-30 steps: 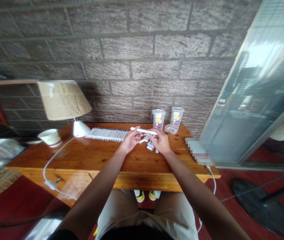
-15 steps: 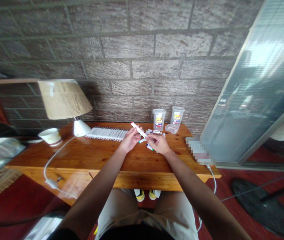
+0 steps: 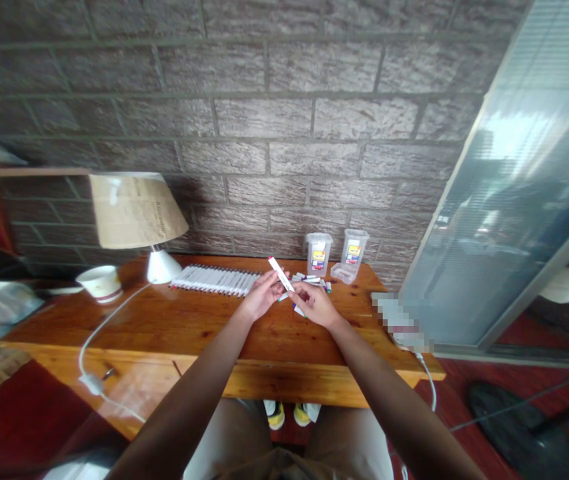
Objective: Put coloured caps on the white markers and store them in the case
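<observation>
A white marker [image 3: 280, 274] with a red-pink end is held up at a slant above the wooden table. My right hand [image 3: 315, 304] pinches its lower end between thumb and fingers. My left hand [image 3: 263, 297] has its fingers closed around the marker's side, partly behind it. Beneath and beyond my hands lie loose markers [image 3: 309, 278] with green, blue and purple ends, some covered by my fingers. Left of my hands runs a long row of white markers [image 3: 217, 280], side by side.
Two clear plastic tubs [image 3: 319, 255] stand by the brick wall, one with its lid open. A lamp [image 3: 161, 266] and a paper cup [image 3: 101, 284] stand at the left of the table [image 3: 174, 327]. A blurred-out object [image 3: 400, 320] with a white cable lies at the right edge.
The marker has turned to a steeper slant between my hands. My view has tilted up slightly, so the table sits lower in the picture.
</observation>
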Tool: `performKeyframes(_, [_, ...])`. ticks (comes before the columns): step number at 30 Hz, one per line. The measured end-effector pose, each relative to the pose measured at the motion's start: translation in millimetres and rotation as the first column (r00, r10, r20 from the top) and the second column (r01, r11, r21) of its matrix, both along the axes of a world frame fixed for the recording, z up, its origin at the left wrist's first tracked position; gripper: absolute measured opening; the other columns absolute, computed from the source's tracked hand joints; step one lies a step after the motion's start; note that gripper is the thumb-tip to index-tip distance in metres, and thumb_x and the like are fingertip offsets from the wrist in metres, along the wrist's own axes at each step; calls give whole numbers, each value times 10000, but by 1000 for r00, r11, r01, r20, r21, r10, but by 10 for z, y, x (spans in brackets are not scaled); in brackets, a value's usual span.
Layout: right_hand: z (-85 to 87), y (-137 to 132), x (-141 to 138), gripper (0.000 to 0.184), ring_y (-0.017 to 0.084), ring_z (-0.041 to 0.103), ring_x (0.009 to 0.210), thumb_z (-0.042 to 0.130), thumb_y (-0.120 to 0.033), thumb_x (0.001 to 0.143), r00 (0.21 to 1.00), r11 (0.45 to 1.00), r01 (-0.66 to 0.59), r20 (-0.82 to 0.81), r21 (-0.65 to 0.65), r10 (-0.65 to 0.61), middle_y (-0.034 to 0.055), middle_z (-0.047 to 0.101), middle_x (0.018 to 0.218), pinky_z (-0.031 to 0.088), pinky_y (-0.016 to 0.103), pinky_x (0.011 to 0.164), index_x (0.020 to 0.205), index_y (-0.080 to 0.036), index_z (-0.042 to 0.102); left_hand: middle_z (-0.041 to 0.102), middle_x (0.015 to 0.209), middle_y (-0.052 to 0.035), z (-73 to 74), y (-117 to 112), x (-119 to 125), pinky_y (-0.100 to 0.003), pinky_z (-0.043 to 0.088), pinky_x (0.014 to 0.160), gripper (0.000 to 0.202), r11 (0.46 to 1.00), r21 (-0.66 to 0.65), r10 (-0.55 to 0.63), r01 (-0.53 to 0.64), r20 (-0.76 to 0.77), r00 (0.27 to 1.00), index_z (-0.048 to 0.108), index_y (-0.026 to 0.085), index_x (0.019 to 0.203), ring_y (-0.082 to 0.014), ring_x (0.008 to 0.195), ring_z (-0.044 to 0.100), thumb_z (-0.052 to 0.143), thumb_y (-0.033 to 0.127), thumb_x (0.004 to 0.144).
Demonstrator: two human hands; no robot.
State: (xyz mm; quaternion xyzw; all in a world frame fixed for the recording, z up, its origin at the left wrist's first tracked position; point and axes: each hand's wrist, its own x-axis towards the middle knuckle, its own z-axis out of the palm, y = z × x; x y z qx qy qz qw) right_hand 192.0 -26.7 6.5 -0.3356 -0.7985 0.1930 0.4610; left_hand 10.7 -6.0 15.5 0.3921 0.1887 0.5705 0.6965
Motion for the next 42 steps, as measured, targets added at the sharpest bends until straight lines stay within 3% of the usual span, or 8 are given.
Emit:
performKeyframes(5, [154,145,-3,280,147,621,713,580,-480,897,971,997,18,-238,-78,-36,9,674,821,505,258,668,1013,-229,616,734,1064,-90,-7,-20,-4,-194,447,586,406,1000,4,23,-23,-57,998,738,164,1011,-62,623,574,866,360,678])
performKeyframes(10, [721,554,181,347,160,643,707,547,-550,871,941,976,207,-260,-68,-218,6,665,770,515,257,644,980,-221,559,738,932,-66,18,-35,6,-182,419,554,421,998,-43,44,-45,-42,998,738,157,960,-56,589,561,892,368,629])
performKeyframes(14, [1169,933,398,274,155,673,696,533,-455,899,876,899,422,-203,-114,-437,62,711,909,505,241,601,926,-188,585,730,862,-52,47,-51,11,-175,403,534,423,996,-78,29,-33,-55,998,740,154,927,-57,572,561,905,366,599])
performKeyframes(17, [1320,1087,498,226,130,675,603,617,-331,869,823,825,548,-91,-140,-561,69,731,978,506,234,594,1029,-172,615,729,855,-52,54,-59,6,-175,395,528,425,996,-81,22,-26,-48,999,737,152,932,-58,571,557,902,366,605])
performKeyframes(21, [1362,1124,503,250,123,680,554,617,-270,884,769,759,639,88,-129,-633,54,755,941,503,227,610,1113,-173,632,725,840,-46,46,-59,2,-173,389,527,430,996,-84,17,-21,-42,999,734,145,926,-56,572,559,903,375,605])
performKeyframes(28, [1378,1138,426,288,207,731,846,550,-395,939,678,712,701,349,-41,-647,79,758,800,493,244,749,859,-164,702,730,858,-53,-3,-6,-1,-177,397,531,395,997,-78,-5,0,-63,998,736,149,956,-63,589,577,861,400,677])
performKeyframes(35, [1306,1174,406,294,221,727,914,617,-399,892,605,674,738,439,4,-665,103,768,917,500,249,749,1058,-168,690,738,877,-51,-70,51,-20,-188,397,553,385,997,-73,-10,4,-82,997,736,153,980,-61,595,583,843,397,702])
performKeyframes(42, [1275,1224,378,342,237,734,920,511,-433,940,583,673,740,486,14,-651,105,762,780,506,264,767,958,-170,729,758,960,-105,-85,93,13,-253,462,797,394,980,45,199,-195,-107,974,741,134,918,-187,944,685,869,389,646])
